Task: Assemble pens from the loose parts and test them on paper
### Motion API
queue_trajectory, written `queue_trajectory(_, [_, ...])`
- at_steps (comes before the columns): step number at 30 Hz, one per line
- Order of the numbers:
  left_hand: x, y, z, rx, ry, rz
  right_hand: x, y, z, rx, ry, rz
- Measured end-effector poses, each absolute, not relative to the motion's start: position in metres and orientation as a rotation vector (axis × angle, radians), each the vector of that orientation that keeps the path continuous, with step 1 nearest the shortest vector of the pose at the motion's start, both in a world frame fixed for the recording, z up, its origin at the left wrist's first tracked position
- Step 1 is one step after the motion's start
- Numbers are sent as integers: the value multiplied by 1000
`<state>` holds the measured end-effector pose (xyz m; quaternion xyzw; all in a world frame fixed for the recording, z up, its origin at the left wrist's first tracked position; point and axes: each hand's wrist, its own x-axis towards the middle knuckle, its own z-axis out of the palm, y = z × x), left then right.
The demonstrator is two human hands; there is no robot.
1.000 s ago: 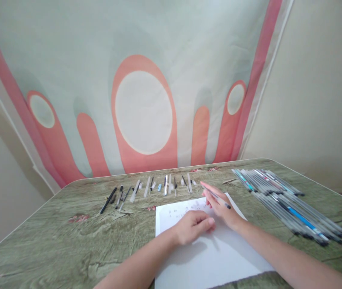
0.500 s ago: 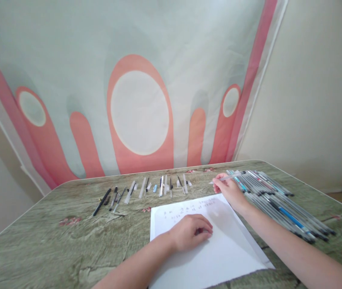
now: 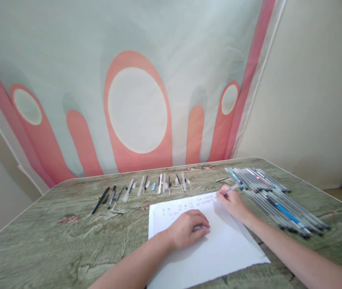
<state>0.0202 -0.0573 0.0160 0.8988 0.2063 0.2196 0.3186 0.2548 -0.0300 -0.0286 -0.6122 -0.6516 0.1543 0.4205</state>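
Note:
A white sheet of paper [image 3: 209, 257] with rows of small handwritten marks near its top lies on the table. My right hand [image 3: 231, 202] is closed on a clear pen [image 3: 231, 189], its tip at the sheet's upper right edge. On the middle of the sheet rests my left hand [image 3: 189, 228], fingers curled; something thin and greyish shows between thumb and fingers, too small to make out.
Many clear pens with dark ends, one blue pen [image 3: 288, 212] among them, lie in two groups at the right. Pen parts and caps, a black pen [image 3: 101, 200] and a small blue cap [image 3: 153, 186] line the back of the wood-patterned table [image 3: 77, 245].
My right hand has come down and nearer with the pen, from beyond the sheet's top edge to its upper right corner. My left hand stays on the sheet; the view has shifted slightly.

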Motion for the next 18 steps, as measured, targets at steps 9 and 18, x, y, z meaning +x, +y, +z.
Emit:
queue_trajectory(9, [21, -56, 9, 2589, 609, 606, 255, -30, -30, -1513, -1681, 357])
queue_trajectory(18, [21, -55, 10, 2694, 589, 550, 260, -26, -36, -1522, -1686, 369])
